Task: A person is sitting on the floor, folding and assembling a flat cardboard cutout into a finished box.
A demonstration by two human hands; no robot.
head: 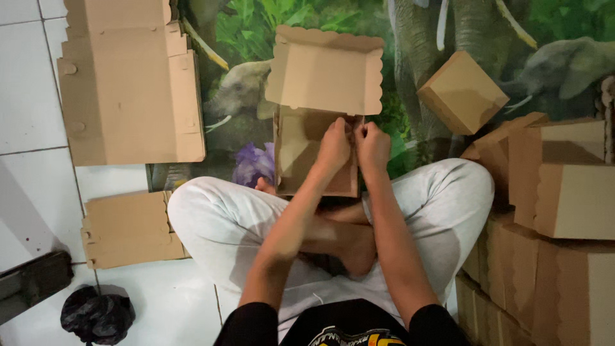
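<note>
Crossed legs [230, 224] in pale trousers sit lowest in view, both forearms reaching forward over them. Left hand [334, 146] and right hand [373, 146], side by side, each grip pinching the back edge of an open cardboard box [301, 147], scalloped lid [325, 69] raised beyond. Flat cardboard sheets [128, 96] lie left of the box; finished boxes [564, 186] stacked to its right.

Flat cardboard sheets [128, 83] lie on the white tiled floor [25, 96] beside an elephant-print mat [448, 38], folded boxes [564, 192] stack nearby, and a black bag [96, 315] sits crumpled.
</note>
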